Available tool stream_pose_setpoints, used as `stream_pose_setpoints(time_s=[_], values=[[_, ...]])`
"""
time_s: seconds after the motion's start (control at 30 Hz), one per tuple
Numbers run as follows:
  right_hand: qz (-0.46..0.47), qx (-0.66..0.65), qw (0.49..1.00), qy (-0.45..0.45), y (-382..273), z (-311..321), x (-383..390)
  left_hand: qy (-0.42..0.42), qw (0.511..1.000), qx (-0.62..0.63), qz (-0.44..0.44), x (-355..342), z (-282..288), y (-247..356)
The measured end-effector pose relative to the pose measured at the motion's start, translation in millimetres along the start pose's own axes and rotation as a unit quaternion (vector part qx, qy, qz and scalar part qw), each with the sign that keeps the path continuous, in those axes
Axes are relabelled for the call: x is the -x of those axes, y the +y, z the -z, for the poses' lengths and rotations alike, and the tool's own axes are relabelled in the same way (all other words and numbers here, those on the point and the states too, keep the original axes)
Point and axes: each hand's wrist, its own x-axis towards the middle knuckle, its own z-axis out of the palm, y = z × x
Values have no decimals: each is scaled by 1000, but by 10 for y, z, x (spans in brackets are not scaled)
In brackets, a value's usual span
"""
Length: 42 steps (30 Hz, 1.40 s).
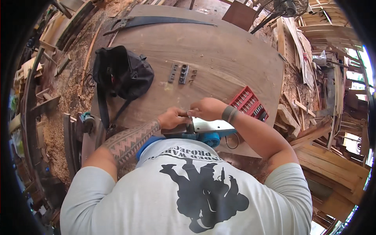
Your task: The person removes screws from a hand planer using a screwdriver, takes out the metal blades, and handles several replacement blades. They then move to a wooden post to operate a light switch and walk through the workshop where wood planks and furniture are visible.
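An electric hand planer with a blue body lies near my shirt front, its pale metal sole facing up. My left hand reaches in from the left with thumb and fingers pinched together at the planer's middle slot. Just above that same spot, the fingertips of my right hand are bent into a pinch. Whatever is between the fingertips is too small and hidden to name. Farther out on the board are a grey slotted metal bar, a dark metal bar with round holes and several small bolts.
A red case of driver bits lies by my right forearm. A black backpack rests at the left of the wooden tabletop, and a handsaw lies along its far edge. A fan stands far right; wood scraps and shavings surround the table.
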Motion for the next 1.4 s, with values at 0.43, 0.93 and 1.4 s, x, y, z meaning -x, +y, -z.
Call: stream_pose_setpoints(time_s=[0.43,0.93,1.4], values=[[-54,74,996,8,-147,-159,-79,-13,976,-216,-39,65,17,96],[-73,117,990,-7,-211,-88,-55,-106,946,-307,20,338,29,407],[-83,88,993,-4,-174,-5,-170,-5,991,-107,82,68,-76,-42]])
